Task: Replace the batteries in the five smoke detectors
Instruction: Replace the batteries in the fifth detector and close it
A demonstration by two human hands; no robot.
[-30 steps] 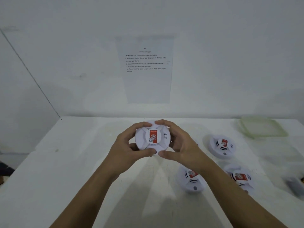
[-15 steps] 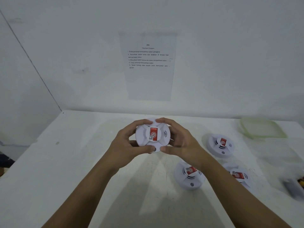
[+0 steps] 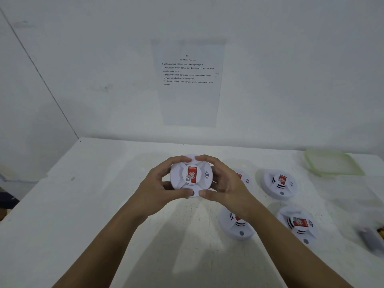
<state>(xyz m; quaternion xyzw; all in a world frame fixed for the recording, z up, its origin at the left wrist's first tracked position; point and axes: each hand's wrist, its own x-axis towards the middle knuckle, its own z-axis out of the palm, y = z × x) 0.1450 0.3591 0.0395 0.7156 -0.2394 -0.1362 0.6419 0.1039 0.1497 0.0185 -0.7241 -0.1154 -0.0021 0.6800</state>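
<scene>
So you've got the detector (image 3: 191, 176) up off the table (image 3: 83, 204), in the middle of the view with its red label facing you. Both hands grip its rim. Your left hand (image 3: 158, 190) is on the left edge and your right hand (image 3: 226, 183) on the right, fingers curled over the top, thumbs nearly meeting by the small button at the bottom.

Four more lie face up on the table to your right:
- back-left detector (image 3: 243, 178), half hidden behind your right hand
- back-right detector (image 3: 279, 185)
- front-left detector (image 3: 236, 226), partly under your right wrist
- front-right detector (image 3: 299, 225)

A greenish lid (image 3: 332, 163) sits far right by the wall. There's a dark thing (image 3: 371, 239) at the right edge, too blurry to tell what. A printed sheet (image 3: 188, 80) hangs on the wall ahead.
</scene>
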